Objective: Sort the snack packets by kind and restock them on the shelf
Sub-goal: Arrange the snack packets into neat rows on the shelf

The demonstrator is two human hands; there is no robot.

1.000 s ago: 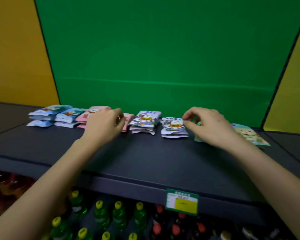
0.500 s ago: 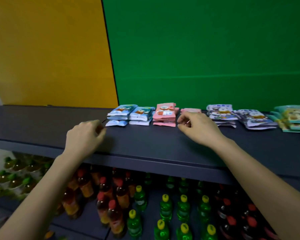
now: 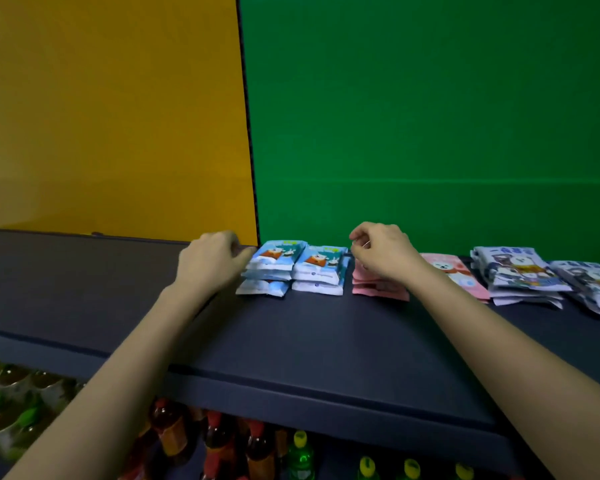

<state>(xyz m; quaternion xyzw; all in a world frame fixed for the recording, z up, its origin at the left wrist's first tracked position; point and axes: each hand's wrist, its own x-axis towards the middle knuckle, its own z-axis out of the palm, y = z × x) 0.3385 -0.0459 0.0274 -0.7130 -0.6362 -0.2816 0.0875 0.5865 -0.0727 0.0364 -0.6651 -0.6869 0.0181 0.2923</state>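
- While both hands are working at the left end of the row, the dark shelf (image 3: 291, 348) is carrying snack packets grouped by colour along its back edge.
- Blue packets (image 3: 274, 268): sitting in two short stacks, side by side and touching, just right of the seam between the yellow and green back panels.
- Pink packets (image 3: 378, 291): lying in two piles right of the blue ones, with the nearer pile partly hidden under the right hand.
- Navy-and-white packets (image 3: 516, 275): lying in two looser stacks further right, the last one running out of view.
- Left hand (image 3: 212, 261): fingers are curling, with the tips touching the left side of the blue stacks. Whether they are gripping a packet is not showing.
- Right hand (image 3: 381, 254): sitting over the gap between blue and pink, thumb and forefinger meeting near the back corner of the blue stack. What they are pinching, if anything, cannot be told.
- Bottled drinks (image 3: 215, 441): standing on the tier below, apart from this job.
- Progress, as a judgement: sorting is looking nearly complete, since each kind is sitting with its own and no loose packets are showing. Squaring up the stacks seems to be what is remaining.
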